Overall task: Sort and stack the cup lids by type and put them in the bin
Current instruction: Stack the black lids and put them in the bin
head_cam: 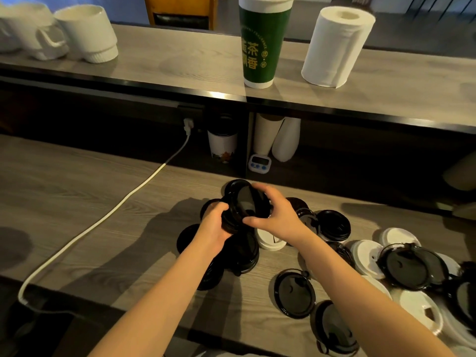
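Above the wooden counter (77,202), the left hand (215,222) and right hand (277,215) both grip a tilted stack of black lids (243,204)

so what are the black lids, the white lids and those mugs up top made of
The black lids look like thin glossy plastic: light glints off their smooth tops. The white lids look matte, plastic or moulded fibre; I cannot tell which. The mugs look like glazed white ceramic: thick walls, soft sheen.
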